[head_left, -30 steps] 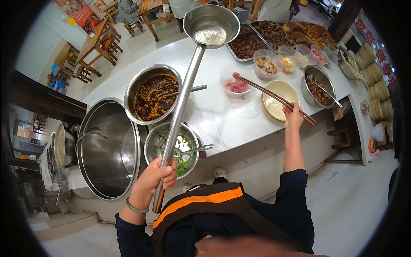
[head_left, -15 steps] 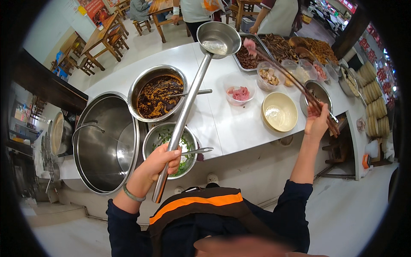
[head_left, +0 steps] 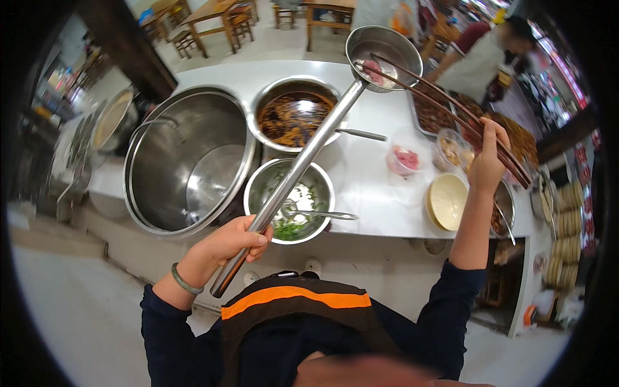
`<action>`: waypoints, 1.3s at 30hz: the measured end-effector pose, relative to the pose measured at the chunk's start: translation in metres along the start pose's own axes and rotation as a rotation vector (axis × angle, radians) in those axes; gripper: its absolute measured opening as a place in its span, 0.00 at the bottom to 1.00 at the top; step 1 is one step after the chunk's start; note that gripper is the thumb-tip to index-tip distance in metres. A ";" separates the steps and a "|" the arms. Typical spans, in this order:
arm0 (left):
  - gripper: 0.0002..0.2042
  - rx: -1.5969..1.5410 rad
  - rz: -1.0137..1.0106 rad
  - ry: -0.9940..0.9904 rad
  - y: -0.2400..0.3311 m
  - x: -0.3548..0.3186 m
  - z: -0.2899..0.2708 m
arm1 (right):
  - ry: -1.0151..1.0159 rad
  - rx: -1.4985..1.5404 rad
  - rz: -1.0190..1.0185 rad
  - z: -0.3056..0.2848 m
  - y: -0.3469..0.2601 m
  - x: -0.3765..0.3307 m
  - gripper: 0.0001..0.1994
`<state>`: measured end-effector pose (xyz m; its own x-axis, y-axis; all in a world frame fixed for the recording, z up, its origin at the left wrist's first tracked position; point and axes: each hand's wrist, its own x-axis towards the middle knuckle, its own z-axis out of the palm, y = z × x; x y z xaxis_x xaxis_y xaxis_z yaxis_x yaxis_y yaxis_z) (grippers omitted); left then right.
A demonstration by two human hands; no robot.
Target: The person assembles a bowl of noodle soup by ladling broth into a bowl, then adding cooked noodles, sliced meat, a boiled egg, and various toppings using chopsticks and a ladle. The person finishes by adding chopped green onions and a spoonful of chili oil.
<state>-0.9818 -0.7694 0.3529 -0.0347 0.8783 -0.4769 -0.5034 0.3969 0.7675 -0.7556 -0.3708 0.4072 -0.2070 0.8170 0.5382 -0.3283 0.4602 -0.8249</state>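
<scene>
My left hand is closed round the long steel handle of a ladle, whose deep bowl hangs over the far side of the counter. In that bowl lies pink sliced meat. A pair of long brown chopsticks is gripped in my right hand, the tips reaching into the ladle bowl at the meat. Under the ladle handle sits a steel bowl of chopped greens and white stuff with a spoon. Beyond it is a steel bowl of dark sauce.
A big steel pot stands at the left. To the right are a plastic tub of pink meat, a cream bowl and a tray of dark food. Another person works across the counter.
The chopsticks with the pink meat have moved left and into the ladle bowl. The ladle has shifted a little to the right in view, and the whole view has turned left.
</scene>
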 end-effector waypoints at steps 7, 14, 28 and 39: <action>0.13 0.075 0.167 0.347 -0.051 -0.152 -0.064 | -0.229 0.214 0.071 0.144 -0.023 -0.049 0.11; 0.15 0.076 0.289 0.700 -0.115 -0.320 -0.151 | -0.457 0.330 0.173 0.364 -0.037 -0.175 0.08; 0.11 0.254 0.448 1.087 -0.081 -0.469 -0.392 | -0.624 0.415 0.035 0.730 -0.079 -0.319 0.09; 0.09 0.501 0.205 1.276 -0.004 -0.463 -0.563 | -0.548 0.484 0.265 0.916 0.027 -0.340 0.08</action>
<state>-1.4501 -1.3276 0.3289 -0.9637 0.1905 -0.1873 -0.0425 0.5827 0.8116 -1.5381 -0.9544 0.3600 -0.7190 0.5325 0.4465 -0.5443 -0.0320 -0.8383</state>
